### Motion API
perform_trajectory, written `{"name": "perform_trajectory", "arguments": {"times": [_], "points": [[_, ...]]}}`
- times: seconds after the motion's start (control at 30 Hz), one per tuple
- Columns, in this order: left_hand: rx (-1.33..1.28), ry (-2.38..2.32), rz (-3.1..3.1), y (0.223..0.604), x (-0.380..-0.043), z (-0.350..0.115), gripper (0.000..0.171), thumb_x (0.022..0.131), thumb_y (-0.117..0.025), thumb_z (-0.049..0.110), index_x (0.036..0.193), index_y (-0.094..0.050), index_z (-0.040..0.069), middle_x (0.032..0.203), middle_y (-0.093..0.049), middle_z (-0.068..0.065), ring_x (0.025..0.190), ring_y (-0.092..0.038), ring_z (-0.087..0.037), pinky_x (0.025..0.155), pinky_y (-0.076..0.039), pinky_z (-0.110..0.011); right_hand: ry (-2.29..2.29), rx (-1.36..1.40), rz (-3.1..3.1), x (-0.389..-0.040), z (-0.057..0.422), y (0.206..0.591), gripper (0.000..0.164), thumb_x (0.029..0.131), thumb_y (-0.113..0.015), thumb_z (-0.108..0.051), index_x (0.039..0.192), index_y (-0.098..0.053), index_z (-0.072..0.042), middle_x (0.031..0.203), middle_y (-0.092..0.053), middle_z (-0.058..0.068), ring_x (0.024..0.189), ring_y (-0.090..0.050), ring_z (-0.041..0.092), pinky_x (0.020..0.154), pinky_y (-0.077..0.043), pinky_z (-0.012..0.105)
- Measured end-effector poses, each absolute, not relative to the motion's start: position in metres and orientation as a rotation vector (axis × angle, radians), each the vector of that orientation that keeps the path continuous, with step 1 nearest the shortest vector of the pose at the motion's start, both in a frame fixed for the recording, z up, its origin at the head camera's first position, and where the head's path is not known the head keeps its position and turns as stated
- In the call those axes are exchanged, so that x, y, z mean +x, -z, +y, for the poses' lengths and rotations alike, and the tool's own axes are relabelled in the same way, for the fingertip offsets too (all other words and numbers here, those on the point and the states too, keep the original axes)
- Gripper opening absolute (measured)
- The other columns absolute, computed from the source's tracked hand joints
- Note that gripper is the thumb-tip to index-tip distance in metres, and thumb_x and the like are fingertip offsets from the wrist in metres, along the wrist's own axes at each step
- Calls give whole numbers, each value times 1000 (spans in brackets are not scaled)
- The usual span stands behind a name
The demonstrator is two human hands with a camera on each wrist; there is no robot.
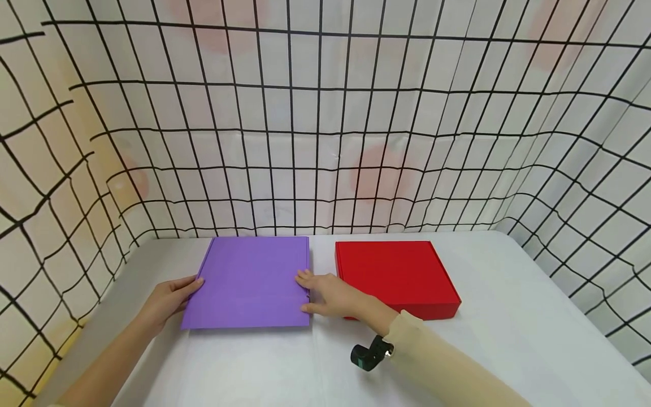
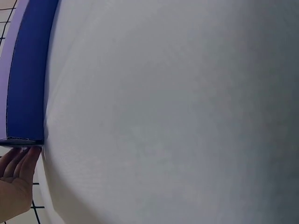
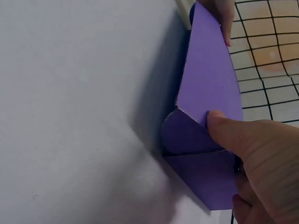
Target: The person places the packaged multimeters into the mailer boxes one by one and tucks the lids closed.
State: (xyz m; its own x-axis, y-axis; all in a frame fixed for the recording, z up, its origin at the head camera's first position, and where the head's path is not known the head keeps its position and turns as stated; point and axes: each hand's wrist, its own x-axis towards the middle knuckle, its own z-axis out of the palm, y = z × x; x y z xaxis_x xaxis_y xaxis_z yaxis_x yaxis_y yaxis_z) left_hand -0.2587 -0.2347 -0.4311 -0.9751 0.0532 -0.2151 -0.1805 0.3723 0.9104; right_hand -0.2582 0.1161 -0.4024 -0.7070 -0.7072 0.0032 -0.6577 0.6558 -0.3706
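Note:
A flat purple cardboard box (image 1: pixel 251 282) lies on the left part of the table. Its lid is down at the back and stands slightly raised at the front; a rounded side flap (image 3: pixel 191 133) shows between lid and side wall in the right wrist view. My left hand (image 1: pixel 168 299) holds the left edge, thumb on top of the lid, fingers (image 2: pixel 29 163) against the side. On the opposite edge, my right hand (image 1: pixel 330 294) grips near the front corner. Its thumb (image 3: pixel 229 128) presses the lid's edge, while the other fingers are partly hidden by the side wall.
A closed red box (image 1: pixel 396 274) lies right of the purple one, partly behind my right forearm. Black netting (image 1: pixel 317 133) over white sheeting surrounds the white table (image 1: pixel 508 339) at the back and sides. A black wrist device (image 1: pixel 370 353) hangs by the right sleeve.

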Motion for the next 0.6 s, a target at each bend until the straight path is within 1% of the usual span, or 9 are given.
{"name": "perform_trajectory", "arguments": {"times": [0.17,0.43,0.6], "points": [[-122,-1649,2421,430,-258,-235,70,90,-56,40,136,-35,-7,135,-40,-25,82,-55,12,74,-50,-14,495,-1115,2749,-259,115,402,64,86,-65,-27,138,-39,-1,144,-36,12,134,-31,22,107,-30,35],[-119,-1660,2419,431,-259,-236,69,90,-57,38,136,-35,-9,131,-46,-25,82,-57,10,74,-50,-15,246,-1175,2898,-253,111,408,58,89,-61,-28,137,-41,-3,142,-40,10,132,-36,23,103,-36,35],[-116,-1668,2411,431,-259,-236,68,91,-57,36,135,-35,-10,131,-46,-25,81,-57,9,74,-51,-16,217,-1204,2889,-252,112,406,58,89,-61,-26,138,-41,-4,143,-40,10,132,-36,22,104,-35,35]]}}
